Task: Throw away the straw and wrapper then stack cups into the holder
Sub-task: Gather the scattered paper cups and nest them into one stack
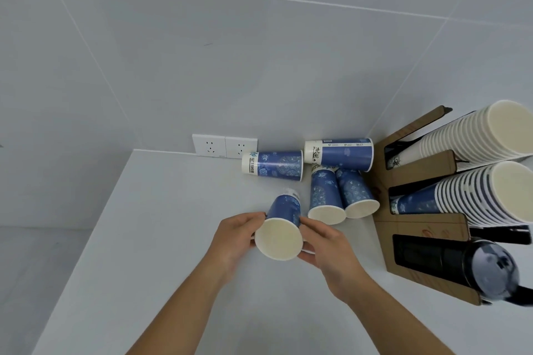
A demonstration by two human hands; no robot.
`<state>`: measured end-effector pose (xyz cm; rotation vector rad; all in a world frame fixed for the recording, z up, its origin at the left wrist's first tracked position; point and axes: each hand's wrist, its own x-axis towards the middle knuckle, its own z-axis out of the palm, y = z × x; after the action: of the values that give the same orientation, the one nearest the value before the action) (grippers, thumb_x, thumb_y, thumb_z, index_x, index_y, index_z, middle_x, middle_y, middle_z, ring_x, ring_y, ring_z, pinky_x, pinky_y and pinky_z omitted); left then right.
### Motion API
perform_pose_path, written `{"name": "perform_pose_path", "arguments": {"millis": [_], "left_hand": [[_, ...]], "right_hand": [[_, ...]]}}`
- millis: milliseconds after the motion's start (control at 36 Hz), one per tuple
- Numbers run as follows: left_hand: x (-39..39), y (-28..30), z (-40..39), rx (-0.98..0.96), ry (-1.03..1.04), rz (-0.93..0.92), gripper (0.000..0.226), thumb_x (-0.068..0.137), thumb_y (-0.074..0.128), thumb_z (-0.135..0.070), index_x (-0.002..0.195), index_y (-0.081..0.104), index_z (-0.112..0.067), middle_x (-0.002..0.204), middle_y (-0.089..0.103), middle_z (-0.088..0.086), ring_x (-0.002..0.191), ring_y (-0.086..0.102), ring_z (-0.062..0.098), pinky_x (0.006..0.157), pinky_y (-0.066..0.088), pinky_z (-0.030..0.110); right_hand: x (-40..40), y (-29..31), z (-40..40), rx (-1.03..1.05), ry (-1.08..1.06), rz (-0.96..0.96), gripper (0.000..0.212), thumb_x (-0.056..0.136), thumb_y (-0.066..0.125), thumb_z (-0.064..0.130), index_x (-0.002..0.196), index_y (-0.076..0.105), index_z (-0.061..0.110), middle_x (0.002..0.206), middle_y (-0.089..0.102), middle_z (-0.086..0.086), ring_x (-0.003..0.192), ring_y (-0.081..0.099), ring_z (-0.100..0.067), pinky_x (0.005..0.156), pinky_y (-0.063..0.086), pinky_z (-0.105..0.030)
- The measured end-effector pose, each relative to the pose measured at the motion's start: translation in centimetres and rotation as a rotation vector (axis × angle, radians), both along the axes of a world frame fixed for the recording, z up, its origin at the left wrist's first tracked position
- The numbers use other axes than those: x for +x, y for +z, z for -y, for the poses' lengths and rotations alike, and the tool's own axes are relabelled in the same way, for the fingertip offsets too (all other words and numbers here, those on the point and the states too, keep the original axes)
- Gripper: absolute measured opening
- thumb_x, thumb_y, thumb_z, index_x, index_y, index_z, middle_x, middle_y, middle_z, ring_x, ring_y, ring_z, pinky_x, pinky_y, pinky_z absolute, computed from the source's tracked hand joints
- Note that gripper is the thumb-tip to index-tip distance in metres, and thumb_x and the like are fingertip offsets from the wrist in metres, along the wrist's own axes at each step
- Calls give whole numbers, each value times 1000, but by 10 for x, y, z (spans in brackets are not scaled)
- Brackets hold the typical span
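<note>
A blue patterned paper cup with a cream inside is held between both hands, its mouth toward me. My left hand grips its left side and my right hand its right side. Several more blue cups lie on their sides on the white counter: one near the wall, one beside it, two pointing their mouths at me. A brown cardboard cup holder at the right carries a white cup stack and a blue cup stack. No straw or wrapper is visible.
A stack of dark lids fills the holder's lowest slot. A double wall socket sits on the tiled wall behind the cups. The counter's left edge drops off to the floor at the left.
</note>
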<state>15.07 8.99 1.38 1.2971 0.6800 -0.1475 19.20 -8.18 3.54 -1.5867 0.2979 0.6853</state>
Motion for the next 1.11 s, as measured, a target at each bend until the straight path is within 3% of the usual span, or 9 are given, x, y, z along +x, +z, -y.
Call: {"name": "perform_pose_path", "arguments": {"millis": [83, 167, 222, 444, 639, 806, 972, 1111], "left_hand": [[-7, 14, 1, -9, -23, 22, 24, 91, 61, -29, 96, 79, -14, 100, 77, 7, 95, 71, 22, 78, 57, 31], [-12, 27, 2, -28, -27, 42, 25, 93, 58, -27, 99, 78, -12, 102, 77, 7, 95, 71, 20, 78, 56, 29], [-15, 35, 4, -42, -38, 53, 25, 94, 57, -25, 100, 77, -11, 101, 77, 6, 96, 71, 21, 79, 56, 29], [-27, 55, 8, -105, -55, 98, 25, 95, 58, -21, 97, 78, -7, 102, 77, 8, 95, 71, 19, 85, 57, 28], [-39, 52, 17, -59, -29, 74, 32, 92, 62, -30, 91, 77, -2, 107, 71, 22, 92, 67, 20, 84, 57, 27], [-46, 45, 27, -95, 34, 31, 31, 92, 62, -30, 93, 76, -2, 101, 77, 10, 102, 70, 22, 92, 55, 33], [-50, 33, 35, -104, 66, -33, 32, 93, 59, -32, 98, 73, -3, 103, 75, 9, 101, 69, 22, 93, 56, 38], [-54, 24, 37, -109, 68, -64, 30, 94, 58, -31, 96, 72, -5, 105, 75, 10, 101, 70, 24, 89, 57, 37]], "right_hand": [[-3, 14, 6, 6, -9, 26, 16, 97, 57, 15, 94, 70, 25, 93, 74, 3, 87, 71, -17, 66, 58, -23], [-6, 26, 11, 16, -28, 34, 17, 97, 56, 17, 108, 70, 16, 106, 73, -5, 96, 71, -23, 74, 59, -29], [-9, 32, 15, 32, -33, 46, 18, 98, 56, 18, 107, 71, 16, 110, 72, -8, 99, 70, -25, 77, 59, -31], [-20, 52, 28, 84, -48, 90, 22, 98, 55, 18, 110, 71, 10, 108, 73, -12, 100, 69, -27, 81, 57, -34], [-32, 57, 32, 75, -70, 56, 18, 99, 53, 19, 95, 70, 14, 103, 74, -9, 99, 69, -22, 78, 56, -29], [-42, 49, 30, 17, -62, 31, 17, 100, 52, 23, 94, 67, 21, 105, 72, -4, 99, 68, -19, 74, 56, -27], [-46, 31, 31, -41, -59, -4, 18, 100, 51, 21, 104, 69, 17, 109, 72, -7, 101, 68, -22, 86, 57, -36], [-48, 21, 34, -39, -55, -32, 20, 99, 52, 17, 105, 69, 10, 105, 73, -10, 99, 70, -22, 75, 57, -29]]}}
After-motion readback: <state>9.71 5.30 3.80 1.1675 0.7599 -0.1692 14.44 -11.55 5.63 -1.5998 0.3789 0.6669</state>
